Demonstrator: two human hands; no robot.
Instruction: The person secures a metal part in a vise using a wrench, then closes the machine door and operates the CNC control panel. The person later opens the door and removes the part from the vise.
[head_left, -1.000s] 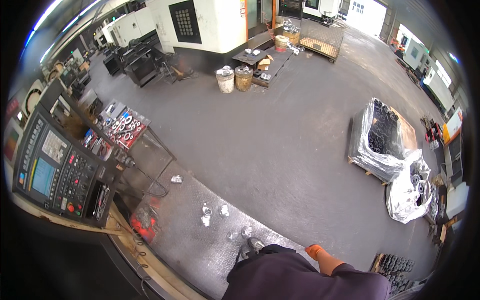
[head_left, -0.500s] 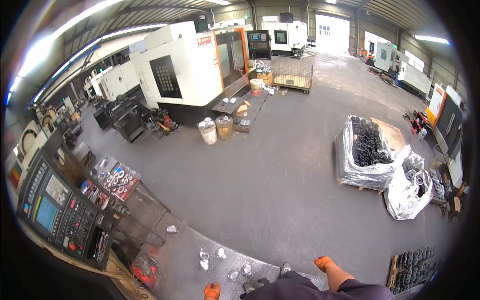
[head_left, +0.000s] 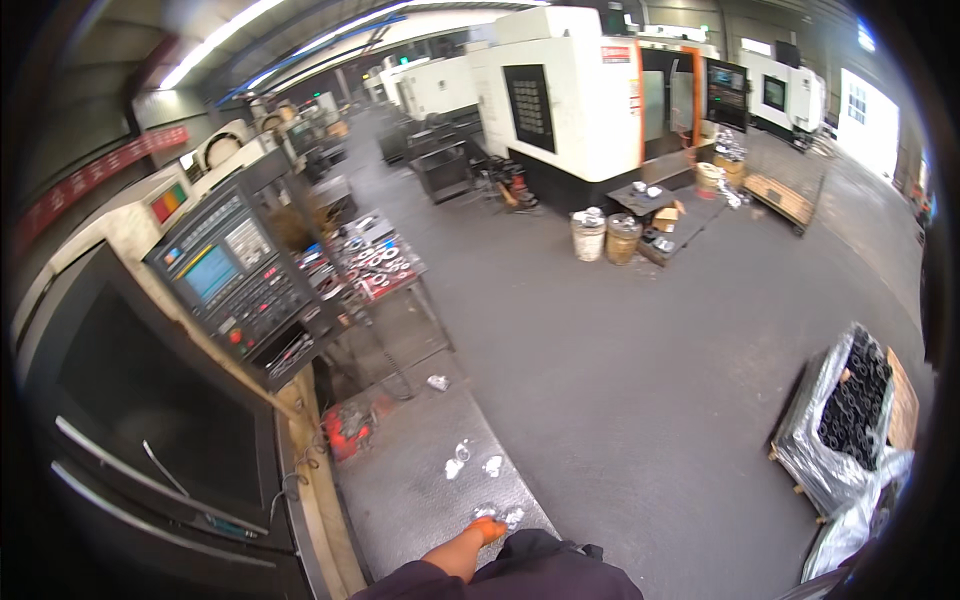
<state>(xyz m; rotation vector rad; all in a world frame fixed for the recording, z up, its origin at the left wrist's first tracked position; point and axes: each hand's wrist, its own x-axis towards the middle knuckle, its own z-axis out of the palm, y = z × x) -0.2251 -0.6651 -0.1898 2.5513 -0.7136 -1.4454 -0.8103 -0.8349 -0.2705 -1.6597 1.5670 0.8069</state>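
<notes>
In an orange glove, my left hand (head_left: pixel 488 530) reaches out at the lower middle, small and blurred. Its fingers are too smeared to tell whether they are open or closed. Just beyond it, shiny silver metal parts (head_left: pixel 514 518) lie by the edge of the metal platform (head_left: pixel 400 500); I cannot tell whether the hand touches them. Farther up the platform are more silver metal pieces (head_left: pixel 493 466) and a lone silver piece (head_left: pixel 438 383). My right hand is out of view.
On my left stands a machine with a dark door (head_left: pixel 150 400) and a control panel (head_left: pixel 225 275). A red object (head_left: pixel 347 430) sits beside its base. A table (head_left: pixel 385 275) holds metal rings. Ahead are buckets (head_left: pixel 588 240) and a white machine (head_left: pixel 560 90); a plastic-wrapped crate of black parts (head_left: pixel 810 420) stands right.
The view has swung left, bringing the machine door and panel closer to the middle. My left arm now stretches farther into view; my right hand has left the picture.
</notes>
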